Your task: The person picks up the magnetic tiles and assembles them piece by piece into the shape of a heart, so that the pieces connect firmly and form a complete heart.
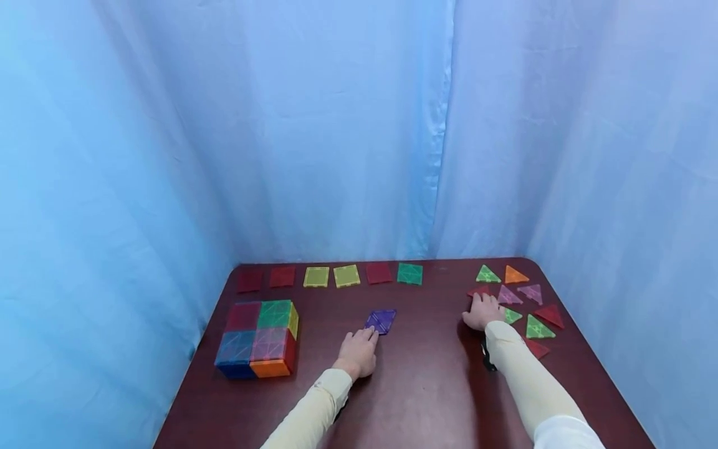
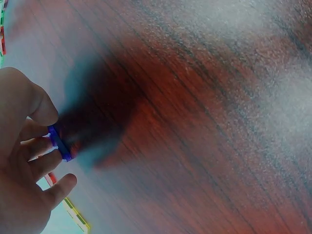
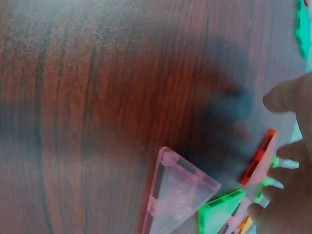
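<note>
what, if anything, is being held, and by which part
The left hand touches the purple shape at its near edge; whether it grips can't be told. The right hand shows no grip on the red triangle; its thumb is clear.

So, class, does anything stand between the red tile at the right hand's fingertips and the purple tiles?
Nothing visible lies between the red tile and the purple tiles; the left hand is at their near side.

No readable text, labels, brands, numbers or signs in any view.
</note>
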